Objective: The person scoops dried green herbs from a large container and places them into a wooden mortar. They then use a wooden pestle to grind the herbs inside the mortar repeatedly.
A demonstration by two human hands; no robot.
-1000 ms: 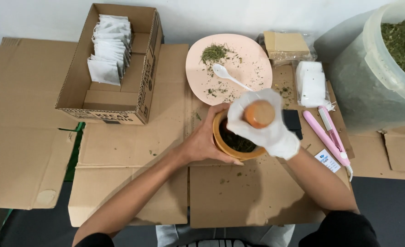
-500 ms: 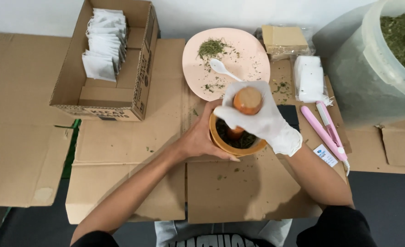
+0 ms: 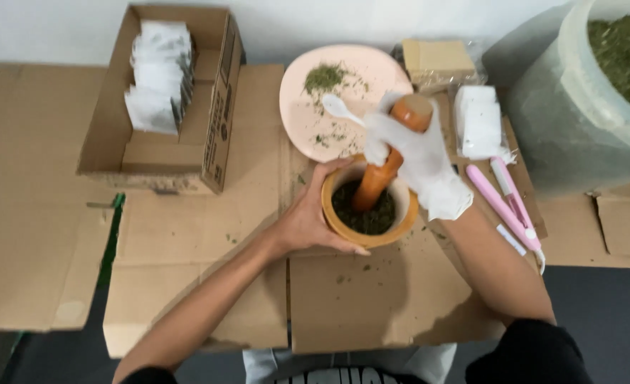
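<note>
From the head view, our gloved right hand (image 3: 418, 160) grips the pestle (image 3: 386, 160); its long axis tilts from far right down into the herbs in the mortar (image 3: 368, 206); our bare left hand (image 3: 311, 217) clasps the mortar's left wall; plate (image 3: 308, 128) and spoon (image 3: 343, 110) lie just beyond; box (image 3: 215, 107) far left.
</note>
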